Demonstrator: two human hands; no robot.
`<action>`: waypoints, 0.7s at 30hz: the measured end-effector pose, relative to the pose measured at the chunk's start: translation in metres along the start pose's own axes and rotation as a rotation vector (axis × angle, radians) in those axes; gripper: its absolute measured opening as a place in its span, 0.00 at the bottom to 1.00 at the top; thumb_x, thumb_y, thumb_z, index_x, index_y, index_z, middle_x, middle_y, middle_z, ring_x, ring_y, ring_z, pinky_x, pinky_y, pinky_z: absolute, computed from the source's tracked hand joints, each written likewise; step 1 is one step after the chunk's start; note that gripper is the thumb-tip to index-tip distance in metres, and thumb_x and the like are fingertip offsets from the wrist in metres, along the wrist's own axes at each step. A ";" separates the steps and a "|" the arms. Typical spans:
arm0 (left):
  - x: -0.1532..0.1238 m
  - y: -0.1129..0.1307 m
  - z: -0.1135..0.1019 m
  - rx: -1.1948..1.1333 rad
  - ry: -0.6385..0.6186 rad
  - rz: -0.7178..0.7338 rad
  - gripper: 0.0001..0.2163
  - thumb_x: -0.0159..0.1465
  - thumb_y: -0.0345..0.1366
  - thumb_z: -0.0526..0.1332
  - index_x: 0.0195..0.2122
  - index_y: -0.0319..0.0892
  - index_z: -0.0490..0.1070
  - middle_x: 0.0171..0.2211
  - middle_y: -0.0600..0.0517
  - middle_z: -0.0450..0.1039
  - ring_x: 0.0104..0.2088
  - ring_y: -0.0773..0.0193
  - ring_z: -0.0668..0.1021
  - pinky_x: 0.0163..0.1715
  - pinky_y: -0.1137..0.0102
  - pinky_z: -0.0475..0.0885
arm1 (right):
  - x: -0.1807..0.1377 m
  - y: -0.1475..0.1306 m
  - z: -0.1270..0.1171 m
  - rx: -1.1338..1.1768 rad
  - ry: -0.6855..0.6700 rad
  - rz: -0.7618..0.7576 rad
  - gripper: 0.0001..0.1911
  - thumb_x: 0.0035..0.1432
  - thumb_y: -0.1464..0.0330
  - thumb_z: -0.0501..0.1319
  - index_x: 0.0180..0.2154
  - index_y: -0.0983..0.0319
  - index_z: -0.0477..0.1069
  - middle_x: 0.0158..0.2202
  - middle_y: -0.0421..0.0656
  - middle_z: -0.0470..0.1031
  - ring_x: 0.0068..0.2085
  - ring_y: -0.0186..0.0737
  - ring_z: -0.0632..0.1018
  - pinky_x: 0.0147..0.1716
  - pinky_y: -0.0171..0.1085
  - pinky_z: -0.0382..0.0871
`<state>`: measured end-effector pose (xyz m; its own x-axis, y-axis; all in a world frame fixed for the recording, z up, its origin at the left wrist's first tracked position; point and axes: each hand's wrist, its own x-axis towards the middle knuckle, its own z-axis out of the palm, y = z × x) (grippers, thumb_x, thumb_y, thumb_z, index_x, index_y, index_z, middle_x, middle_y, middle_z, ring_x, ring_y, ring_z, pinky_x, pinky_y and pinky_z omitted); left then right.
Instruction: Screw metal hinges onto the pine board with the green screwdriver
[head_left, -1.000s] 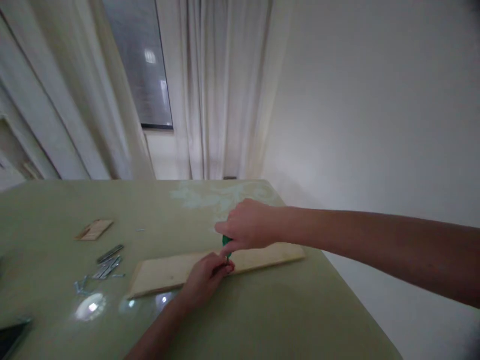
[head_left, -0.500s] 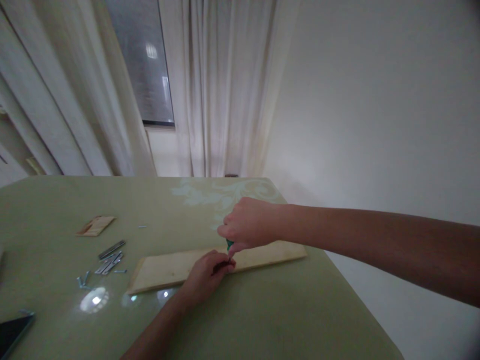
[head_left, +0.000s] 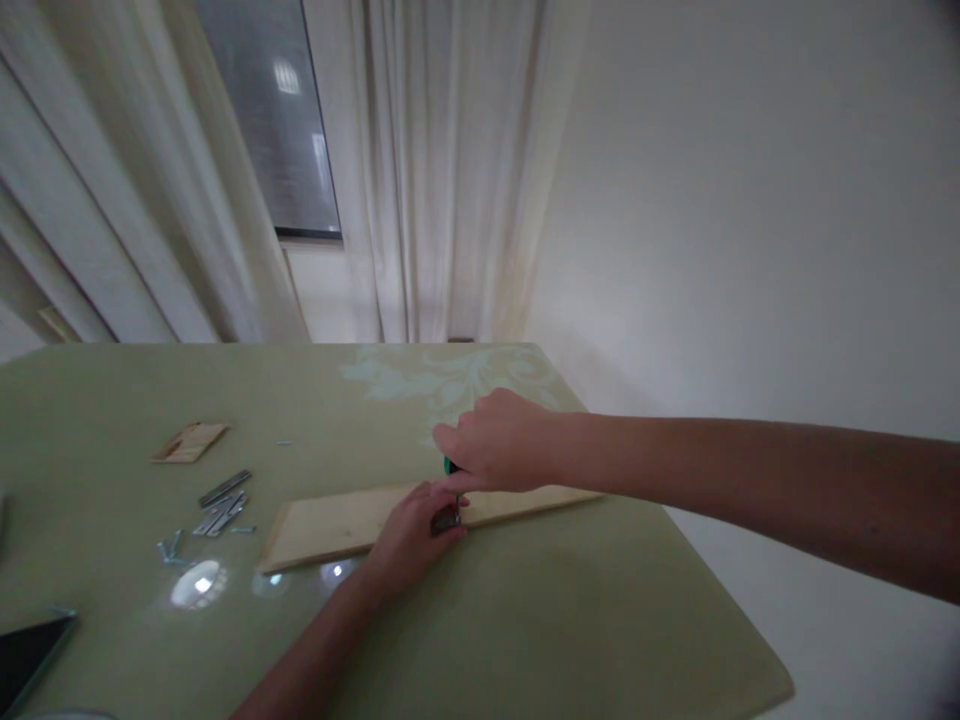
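Holding a green-handled screwdriver (head_left: pixel 450 465) tip-down, your right hand (head_left: pixel 499 440) is wrapping its grip closed, probably for control; your left hand (head_left: pixel 412 535) is pinching a small metal piece (head_left: pixel 446 519), likely steadying it by the wooden board (head_left: pixel 330 525) lying on the table (head_left: pixel 570 620).

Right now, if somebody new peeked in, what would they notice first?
Probably the right hand, gripping a green tool at the long wooden board, with the left hand close below it. Next, perhaps, the shiny metal pieces on the table, left of the board.
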<state>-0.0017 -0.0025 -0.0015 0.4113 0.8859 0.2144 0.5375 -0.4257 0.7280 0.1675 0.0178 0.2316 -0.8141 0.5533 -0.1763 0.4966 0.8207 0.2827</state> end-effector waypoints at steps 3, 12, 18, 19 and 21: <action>0.000 -0.001 -0.001 -0.012 -0.014 0.003 0.13 0.61 0.29 0.71 0.46 0.46 0.81 0.44 0.49 0.81 0.46 0.55 0.80 0.47 0.65 0.74 | -0.001 -0.003 -0.003 0.015 -0.015 0.043 0.27 0.73 0.49 0.55 0.45 0.65 0.78 0.37 0.55 0.83 0.43 0.57 0.85 0.35 0.43 0.69; 0.000 -0.004 0.000 -0.037 -0.025 -0.011 0.11 0.61 0.32 0.69 0.45 0.45 0.80 0.41 0.50 0.80 0.43 0.56 0.79 0.44 0.66 0.73 | -0.004 0.005 -0.004 0.009 -0.033 -0.029 0.21 0.74 0.52 0.57 0.48 0.62 0.75 0.40 0.51 0.83 0.40 0.53 0.84 0.30 0.39 0.63; 0.001 0.003 -0.004 -0.026 -0.023 -0.019 0.11 0.60 0.31 0.70 0.45 0.44 0.80 0.40 0.50 0.80 0.41 0.56 0.79 0.44 0.65 0.72 | -0.015 0.006 0.005 0.247 0.049 -0.012 0.22 0.71 0.55 0.61 0.56 0.63 0.69 0.53 0.54 0.81 0.47 0.52 0.82 0.37 0.41 0.68; 0.000 0.004 -0.004 -0.028 -0.026 -0.022 0.11 0.60 0.31 0.70 0.45 0.45 0.80 0.39 0.50 0.79 0.41 0.56 0.79 0.43 0.65 0.72 | -0.018 0.008 0.007 0.330 0.071 -0.057 0.21 0.70 0.59 0.63 0.59 0.62 0.67 0.56 0.52 0.79 0.51 0.50 0.81 0.40 0.41 0.69; 0.000 0.003 -0.004 -0.029 -0.029 -0.028 0.11 0.61 0.32 0.70 0.45 0.45 0.80 0.38 0.50 0.79 0.41 0.56 0.79 0.43 0.65 0.72 | -0.021 0.011 0.013 0.468 0.099 -0.136 0.18 0.71 0.65 0.63 0.59 0.60 0.65 0.56 0.48 0.79 0.52 0.44 0.80 0.43 0.39 0.69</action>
<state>-0.0029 -0.0032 0.0032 0.4177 0.8916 0.1750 0.5274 -0.3948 0.7523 0.1944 0.0176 0.2258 -0.8943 0.4393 -0.0853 0.4474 0.8730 -0.1941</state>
